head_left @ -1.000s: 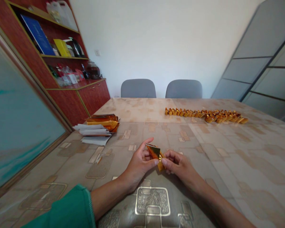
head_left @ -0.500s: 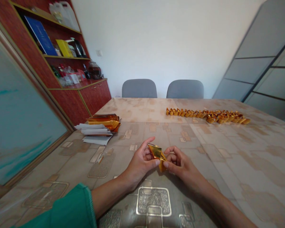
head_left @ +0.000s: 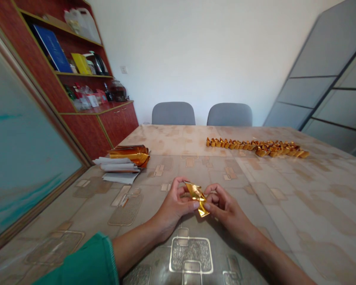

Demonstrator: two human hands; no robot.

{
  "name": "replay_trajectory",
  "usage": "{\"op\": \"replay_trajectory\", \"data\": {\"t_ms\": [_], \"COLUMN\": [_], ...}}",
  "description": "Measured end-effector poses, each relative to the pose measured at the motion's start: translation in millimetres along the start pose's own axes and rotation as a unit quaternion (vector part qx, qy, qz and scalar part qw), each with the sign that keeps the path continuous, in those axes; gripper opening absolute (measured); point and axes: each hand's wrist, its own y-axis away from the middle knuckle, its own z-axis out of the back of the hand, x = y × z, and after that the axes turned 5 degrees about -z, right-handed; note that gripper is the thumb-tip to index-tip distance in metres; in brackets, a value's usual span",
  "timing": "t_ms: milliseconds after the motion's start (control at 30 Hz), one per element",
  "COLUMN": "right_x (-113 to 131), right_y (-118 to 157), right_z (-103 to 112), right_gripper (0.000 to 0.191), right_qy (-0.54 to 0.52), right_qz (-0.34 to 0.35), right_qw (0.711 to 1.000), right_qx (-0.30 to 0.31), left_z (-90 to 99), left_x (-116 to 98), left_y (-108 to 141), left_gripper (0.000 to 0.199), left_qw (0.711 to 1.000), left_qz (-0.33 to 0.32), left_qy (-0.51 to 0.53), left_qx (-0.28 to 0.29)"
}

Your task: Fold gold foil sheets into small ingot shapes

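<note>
Right now the folded gold foil piece is between the two hands over the table, its long axis slanting from far left to near right. The left hand pinches it between thumb and fingers; the right hand, just as near, closes thumb and fingers at its right edge. Nothing blocks them: the foil stack and pale sheets lie left, rows of gold shapes farther off, rightward.

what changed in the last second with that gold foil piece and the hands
The gold foil piece has tilted: its upper face, dark before, now shines bright gold. The left hand has lowered its index finger; it and the right hand keep hold. The stack of sheets and folded gold pieces stayed put.
</note>
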Motion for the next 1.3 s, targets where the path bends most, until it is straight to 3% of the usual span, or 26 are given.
{"op": "replay_trajectory", "data": {"t_ms": [67, 267, 367, 467, 567, 667, 900, 1000, 1133, 1300], "right_x": [-2.3, -2.9, -1.4, -0.7, -0.1, -0.1, 3.7, 13.4, 23.4, 24.1], "right_y": [-1.8, -4.7, -5.2, -5.2, -4.9, -5.3, -1.4, 4.6, 7.3, 3.7], "right_z": [1.2, -0.7, -1.7, -1.2, -0.3, -0.1, -2.9, -4.0, -5.2, -5.6], "right_gripper": [0.035, 0.037, 0.036, 0.035, 0.035, 0.038, 0.037, 0.027, 0.01, 0.013], "right_qy": [0.001, -0.023, -0.043, -0.073, -0.089, -0.088, -0.029, 0.084, 0.299, 0.371], "right_qz": [0.001, -0.009, -0.029, -0.054, -0.065, -0.063, -0.039, 0.046, 0.199, 0.268], "right_qw": [1.0, 0.999, 0.998, 0.994, 0.992, 0.991, 0.996, 0.99, 0.929, 0.886], "right_qx": [-0.017, -0.041, -0.048, -0.055, -0.066, -0.073, -0.076, -0.105, -0.093, -0.072], "left_z": [-0.6, 0.5, 1.8, 2.7, 3.0, 3.2, 4.4, 4.0, 0.6, -3.5], "left_x": [1.8, 6.7, 6.3, 1.8, -3.8, -6.4, -11.4, -14.1, -13.7, -11.0], "left_y": [-0.7, -4.2, -3.3, 0.5, 5.5, 7.9, 5.1, 6.7, 9.9, 11.4], "left_gripper": [0.063, 0.069, 0.047, 0.008, 0.014, 0.025, 0.022, 0.022, 0.021, 0.021], "left_qw": [0.999, 0.995, 0.985, 0.934, 0.858, 0.802, 0.74, 0.734, 0.752, 0.774], "left_qz": [-0.035, -0.062, -0.103, -0.187, -0.256, -0.307, -0.345, -0.355, -0.333, -0.297], "left_qy": [-0.02, -0.053, -0.134, -0.303, -0.445, -0.512, -0.57, -0.574, -0.561, -0.55], "left_qx": [-0.006, -0.05, -0.042, -0.01, 0.001, 0.022, 0.089, 0.082, 0.092, 0.097]}}
